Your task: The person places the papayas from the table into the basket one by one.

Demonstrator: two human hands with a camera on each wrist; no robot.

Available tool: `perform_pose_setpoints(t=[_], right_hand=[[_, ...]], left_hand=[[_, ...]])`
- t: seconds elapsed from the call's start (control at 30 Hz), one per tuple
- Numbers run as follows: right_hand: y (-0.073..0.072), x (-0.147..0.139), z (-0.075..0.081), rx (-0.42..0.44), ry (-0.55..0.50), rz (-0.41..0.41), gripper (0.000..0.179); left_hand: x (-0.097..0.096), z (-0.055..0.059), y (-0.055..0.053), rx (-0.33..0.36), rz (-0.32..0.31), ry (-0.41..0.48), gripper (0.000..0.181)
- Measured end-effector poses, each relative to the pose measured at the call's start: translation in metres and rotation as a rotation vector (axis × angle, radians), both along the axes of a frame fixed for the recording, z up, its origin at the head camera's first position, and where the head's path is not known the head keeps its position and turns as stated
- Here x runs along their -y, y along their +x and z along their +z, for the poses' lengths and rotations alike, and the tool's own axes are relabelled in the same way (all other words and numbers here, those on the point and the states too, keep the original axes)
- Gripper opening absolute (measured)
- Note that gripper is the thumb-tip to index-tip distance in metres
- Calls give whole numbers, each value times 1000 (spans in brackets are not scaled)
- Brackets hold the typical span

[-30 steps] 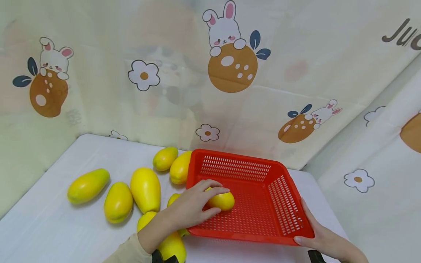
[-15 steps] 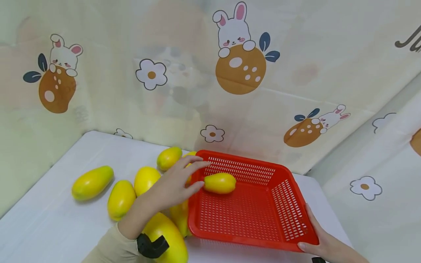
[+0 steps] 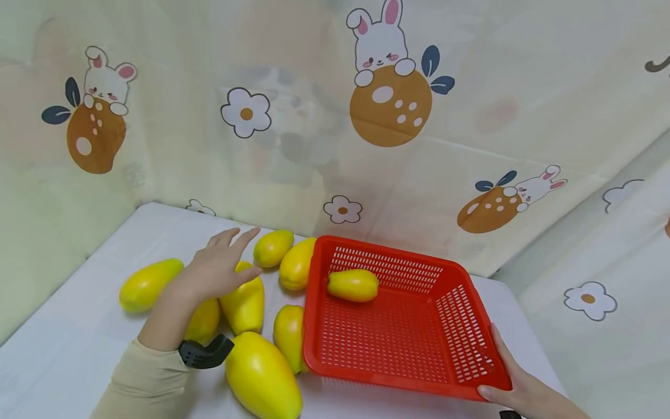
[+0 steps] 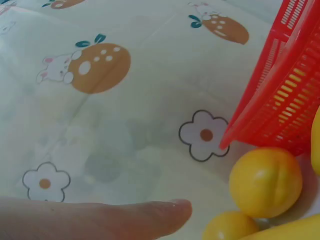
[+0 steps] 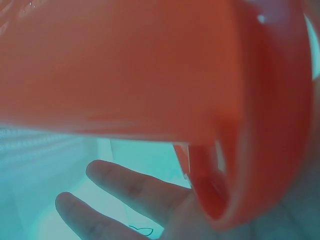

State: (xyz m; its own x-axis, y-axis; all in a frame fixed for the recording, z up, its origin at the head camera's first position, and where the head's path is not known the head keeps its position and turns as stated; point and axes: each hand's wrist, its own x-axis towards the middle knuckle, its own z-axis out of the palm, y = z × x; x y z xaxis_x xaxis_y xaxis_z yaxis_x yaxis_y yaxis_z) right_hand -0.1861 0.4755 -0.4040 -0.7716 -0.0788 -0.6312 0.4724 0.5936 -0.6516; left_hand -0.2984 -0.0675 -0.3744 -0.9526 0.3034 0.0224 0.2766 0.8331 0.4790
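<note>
Nearest: big yellow mango-like fruit (image 3: 264, 378), left of the red plastic basket's (image 3: 463, 329) near left corner, lower end cut off by the frame. Right hand (image 3: 518, 384) grips the basket's near right corner, thumb over the rim; the right wrist view shows two straight fingers under the rim, rest of the grip hidden.

Left hand (image 3: 217, 267) is well left of the basket, above the fruit, fingers spread, holding nothing. Beneath it, one fruit (image 3: 204, 320) is half hidden by the forearm, another (image 3: 245, 305) partly by the thumb. Smaller fruit (image 3: 288, 334) just left of the basket, part covered by its wall. One yellow fruit (image 3: 355, 285) lies inside the basket, far left part. Others outside, to its left; printed curtain (image 3: 293, 180) behind.

Step looks like loading fruit into the basket, between picks: one in, seven out. Next pick probably calls for lowering the left hand round a fruit while the right steadies the basket. Can't tell mango from papaya, or whether the basket sits flat.
</note>
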Motion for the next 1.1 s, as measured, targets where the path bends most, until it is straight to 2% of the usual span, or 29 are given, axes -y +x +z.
perform_pose_setpoints(t=[0.23, 0.33, 0.57, 0.7, 0.9, 1.1], right_hand=[[0, 2, 2, -1, 31, -21, 103], [0, 3, 2, 5, 31, -21, 103], [1, 2, 0, 1, 37, -22, 102], [1, 3, 0, -5, 44, -24, 102], [1, 4, 1, 13, 21, -35, 102], [2, 4, 1, 23, 8, -43, 101]], left_hand=[[10, -5, -6, 185, -26, -4, 73], [10, -9, -9, 225, -45, -8, 75], [4, -18, -12, 177, -100, 26, 80], [-4, -23, -13, 176, -116, 10, 79], [-11, -30, -16, 159, -115, -15, 70], [-9, -33, -18, 170, -127, -9, 62]])
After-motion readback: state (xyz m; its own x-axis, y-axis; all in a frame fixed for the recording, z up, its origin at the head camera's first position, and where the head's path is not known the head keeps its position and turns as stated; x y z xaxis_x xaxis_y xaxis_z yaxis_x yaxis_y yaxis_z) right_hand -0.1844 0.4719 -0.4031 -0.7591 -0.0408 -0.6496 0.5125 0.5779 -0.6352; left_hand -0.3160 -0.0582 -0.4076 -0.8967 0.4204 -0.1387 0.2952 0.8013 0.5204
